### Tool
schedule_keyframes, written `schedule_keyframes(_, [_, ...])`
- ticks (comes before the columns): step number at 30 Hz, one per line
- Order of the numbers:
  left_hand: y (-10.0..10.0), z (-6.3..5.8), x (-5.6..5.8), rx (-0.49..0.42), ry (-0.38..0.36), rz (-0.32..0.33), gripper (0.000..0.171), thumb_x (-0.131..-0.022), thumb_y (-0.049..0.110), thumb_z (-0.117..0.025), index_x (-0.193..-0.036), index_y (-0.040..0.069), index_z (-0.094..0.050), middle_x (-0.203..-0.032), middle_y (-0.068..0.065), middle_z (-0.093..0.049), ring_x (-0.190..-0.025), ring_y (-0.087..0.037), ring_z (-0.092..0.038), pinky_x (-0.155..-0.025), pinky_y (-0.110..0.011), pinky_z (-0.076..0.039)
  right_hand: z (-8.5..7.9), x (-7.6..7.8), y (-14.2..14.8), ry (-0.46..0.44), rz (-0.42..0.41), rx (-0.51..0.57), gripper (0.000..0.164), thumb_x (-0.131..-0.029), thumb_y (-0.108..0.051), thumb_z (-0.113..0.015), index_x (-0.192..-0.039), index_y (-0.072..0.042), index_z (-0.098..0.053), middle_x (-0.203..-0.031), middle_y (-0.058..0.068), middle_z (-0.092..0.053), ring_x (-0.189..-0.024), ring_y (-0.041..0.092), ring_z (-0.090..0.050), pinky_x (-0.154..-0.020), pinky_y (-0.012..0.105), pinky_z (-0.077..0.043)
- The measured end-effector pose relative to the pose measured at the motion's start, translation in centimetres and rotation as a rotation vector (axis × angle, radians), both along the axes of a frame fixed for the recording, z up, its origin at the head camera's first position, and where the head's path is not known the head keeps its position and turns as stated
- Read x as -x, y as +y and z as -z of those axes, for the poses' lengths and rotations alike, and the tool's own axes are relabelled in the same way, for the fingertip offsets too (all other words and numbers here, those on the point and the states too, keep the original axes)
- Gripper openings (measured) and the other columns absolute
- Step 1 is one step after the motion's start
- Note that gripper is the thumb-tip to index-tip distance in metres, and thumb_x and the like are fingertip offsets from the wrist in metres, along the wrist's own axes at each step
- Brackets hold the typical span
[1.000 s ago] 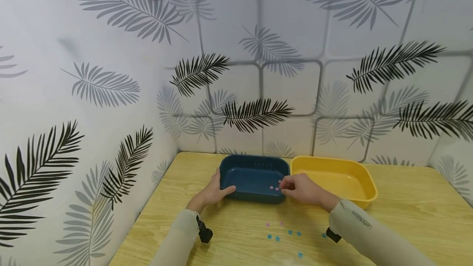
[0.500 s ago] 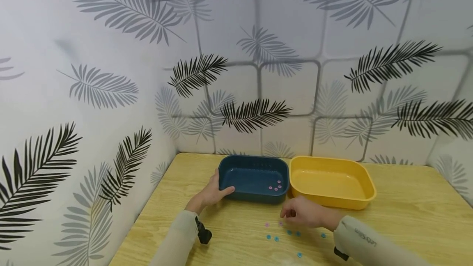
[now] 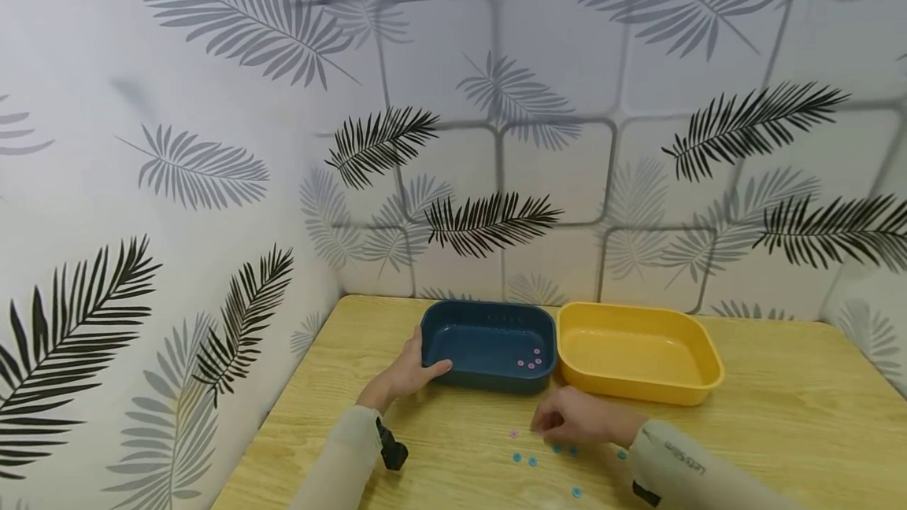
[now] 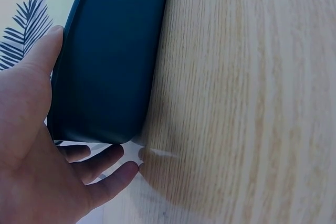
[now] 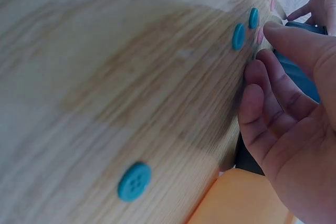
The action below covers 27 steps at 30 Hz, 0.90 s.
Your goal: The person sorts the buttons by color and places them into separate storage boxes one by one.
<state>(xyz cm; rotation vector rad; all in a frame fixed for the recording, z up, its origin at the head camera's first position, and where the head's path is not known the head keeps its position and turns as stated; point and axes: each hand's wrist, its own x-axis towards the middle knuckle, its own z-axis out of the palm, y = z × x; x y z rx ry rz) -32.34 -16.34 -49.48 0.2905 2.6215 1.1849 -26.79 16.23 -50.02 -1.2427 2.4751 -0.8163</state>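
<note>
My left hand holds the left end of a dark blue plastic bin, thumb over the front rim and fingers along the outer wall. Several pink buttons lie inside it, near the right end. My right hand is low over the table in front of the bins. In the right wrist view, its thumb and forefinger stand apart on either side of a pink button lying on the wood. Another pink button lies just left of that hand. Several blue buttons are scattered nearby, some close under the hand.
A yellow bin stands against the blue bin's right side, with nothing seen inside. One four-hole blue button lies apart on the right. A leaf-patterned wall rises behind the wooden table.
My right hand has left the blue bin's right end and come down toward the table by the pink button. One more pink button shows in the bin. The left hand keeps its hold.
</note>
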Motion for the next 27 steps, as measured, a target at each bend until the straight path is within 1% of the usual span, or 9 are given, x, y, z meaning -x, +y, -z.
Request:
schedule_keyframes(3, [-0.03,0.11,-0.02,-0.002,0.002,0.002,0.1,-0.092,0.045,-0.059,-0.15,0.009,0.014,-0.156,-0.019,0.005,-0.142,-0.036,-0.004,-0.109,-0.055,-0.015,0.1,0.03,-0.22,-0.014,0.003,-0.023,0.013,-0.086,-0.009,-0.07,-0.097,-0.013,-0.072,-0.083,-0.006,-0.063,-0.074,0.002,-0.054,-0.067,0.02,-0.047])
schedule_keyframes(10, [-0.05,0.03,0.03,-0.01,0.001,0.003,0.1,-0.092,0.045,-0.059,-0.15,0.01,0.014,-0.156,-0.018,0.005,-0.142,-0.036,-0.004,-0.109,-0.055,-0.014,-0.04,0.05,-0.57,-0.004,0.001,-0.043,0.013,-0.085,-0.006,-0.069,-0.096,-0.012,-0.072,-0.083,-0.008,-0.062,-0.074,0.003,-0.054,-0.066,0.019,-0.047])
schedule_keyframes(13, [-0.05,-0.01,-0.04,-0.006,-0.002,0.004,0.1,-0.092,0.045,-0.059,-0.15,0.009,0.014,-0.156,-0.018,0.005,-0.142,-0.036,-0.004,-0.109,-0.054,-0.014,-0.04,0.08,-0.53,-0.015,0.02,-0.041,0.011,-0.086,-0.006,-0.069,-0.094,-0.012,-0.073,-0.082,-0.01,-0.061,-0.074,0.004,-0.054,-0.066,0.019,-0.047])
schedule_keyframes(20, [-0.03,0.09,0.04,-0.011,-0.002,0.006,0.101,-0.092,0.046,-0.059,-0.15,0.009,0.014,-0.156,-0.019,0.004,-0.142,-0.036,-0.004,-0.109,-0.055,-0.015,0.5,0.37,-0.35,0.021,0.045,-0.014,0.01,-0.083,-0.006,-0.071,-0.088,-0.014,-0.074,-0.08,-0.01,-0.063,-0.073,0.003,-0.055,-0.066,0.02,-0.047])
schedule_keyframes(27, [-0.03,-0.08,0.08,-0.002,-0.003,0.007,0.102,-0.091,0.047,-0.059,-0.15,0.009,0.014,-0.156,-0.019,0.004,-0.142,-0.036,-0.004,-0.109,-0.055,-0.015,0.73,0.59,-0.41,0.001,0.078,-0.031,0.01,-0.082,-0.008,-0.072,-0.087,-0.016,-0.073,-0.078,-0.015,-0.059,-0.071,0.001,-0.054,-0.064,0.02,-0.047])
